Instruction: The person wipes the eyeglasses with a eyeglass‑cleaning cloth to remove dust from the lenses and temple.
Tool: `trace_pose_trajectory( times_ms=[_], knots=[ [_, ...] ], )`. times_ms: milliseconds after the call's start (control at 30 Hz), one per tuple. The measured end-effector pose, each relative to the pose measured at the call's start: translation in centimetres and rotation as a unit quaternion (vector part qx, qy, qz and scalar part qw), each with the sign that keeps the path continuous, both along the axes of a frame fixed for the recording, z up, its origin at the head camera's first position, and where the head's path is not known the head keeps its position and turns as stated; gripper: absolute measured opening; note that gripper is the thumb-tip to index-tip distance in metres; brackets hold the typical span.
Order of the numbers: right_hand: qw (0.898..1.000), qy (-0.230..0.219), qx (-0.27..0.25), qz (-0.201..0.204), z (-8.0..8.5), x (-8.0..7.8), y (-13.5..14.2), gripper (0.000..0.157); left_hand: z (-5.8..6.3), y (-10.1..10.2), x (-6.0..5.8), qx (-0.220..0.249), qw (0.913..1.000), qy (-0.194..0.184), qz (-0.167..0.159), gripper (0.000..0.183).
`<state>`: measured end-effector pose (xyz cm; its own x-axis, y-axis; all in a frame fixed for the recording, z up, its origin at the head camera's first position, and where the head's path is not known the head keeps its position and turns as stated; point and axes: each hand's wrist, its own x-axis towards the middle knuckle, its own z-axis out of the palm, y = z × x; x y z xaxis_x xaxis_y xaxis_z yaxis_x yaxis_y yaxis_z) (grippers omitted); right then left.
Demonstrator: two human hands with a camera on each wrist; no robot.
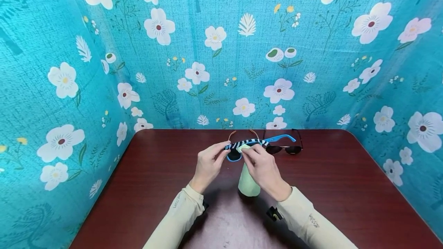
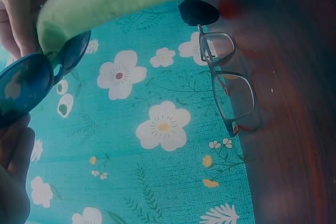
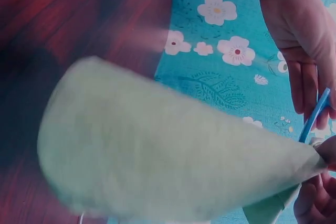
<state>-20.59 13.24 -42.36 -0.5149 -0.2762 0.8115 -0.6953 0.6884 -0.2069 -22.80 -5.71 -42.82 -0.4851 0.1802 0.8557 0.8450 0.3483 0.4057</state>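
Observation:
Blue-rimmed sunglasses (image 1: 234, 156) with black-and-white striped arms are held up over the table. My left hand (image 1: 209, 163) pinches them at the left end of the frame. A pale green cloth (image 1: 249, 184) hangs from my right hand (image 1: 263, 167), which pinches its upper end against the lenses. In the left wrist view the cloth (image 2: 126, 6) meets the sunglasses (image 2: 21, 87) near the bridge. Much of the right wrist view is filled by the hanging cloth (image 3: 157, 150), which hides most of the sunglasses there.
Behind my hands, eyeglasses with clear lenses (image 2: 234, 96) lie on the dark red table (image 1: 162, 187). Dark-lensed sunglasses (image 1: 293, 150) rest to their right. A teal flowered curtain (image 1: 207, 58) borders the table at the back and sides.

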Motion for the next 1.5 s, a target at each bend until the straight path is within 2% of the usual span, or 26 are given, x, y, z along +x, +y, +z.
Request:
trace_pose_trajectory(
  times_ms=[133, 233, 400, 500, 633, 800, 1000, 1100, 1300, 1500],
  knots=[
    [0.999, 0.021, 0.04, 0.007, 0.0, -0.13, -0.45, 0.018, -0.11, 0.32, 0.09, -0.005, 0.9999, 0.006, -0.01, 0.028],
    [0.998, 0.017, 0.059, 0.025, 0.14, -0.11, -0.71, 0.019, -0.19, 0.52, 0.15, -0.009, 0.9998, 0.013, -0.01, 0.027],
    [0.996, -0.024, 0.065, 0.062, 0.38, 0.2, -0.79, 0.017, -0.18, 0.54, 0.18, -0.006, 0.9998, 0.017, 0.013, 0.025],
    [0.993, -0.043, 0.069, 0.081, 0.44, 0.42, -0.64, 0.01, -0.06, 0.44, 0.15, -0.005, 0.9996, 0.015, 0.025, 0.024],
    [0.992, -0.044, 0.077, 0.094, 0.51, 0.61, -0.33, 0.023, 0.13, 0.28, 0.1, 0.001, 0.9994, 0.014, 0.032, 0.024],
    [0.993, -0.032, 0.082, 0.075, 0.67, 0.56, -0.04, 0.01, 0.16, 0.2, 0.25, -0.006, 0.9997, 0.011, 0.02, 0.024],
    [0.996, -0.056, 0.066, 0.037, 0.92, 0.37, -0.19, 0.014, -0.14, 0.57, 0.4, -0.03, 0.9992, 0.013, -0.025, 0.023],
    [0.997, -0.064, 0.041, 0.033, 0.8, 0.36, -0.29, 0.013, -0.35, 0.75, 0.46, -0.03, 0.999, 0.012, -0.032, 0.023],
    [0.994, -0.055, 0.007, 0.094, 0.55, 0.24, -0.46, 0.016, -0.45, 0.91, 0.53, -0.015, 0.9998, 0.002, -0.014, 0.022],
    [0.99, -0.042, 0.018, 0.136, 0.65, 0.45, -0.38, 0.018, -0.14, 0.76, 0.53, 0.002, 0.9999, 0.004, 0.013, 0.021]
  ],
)
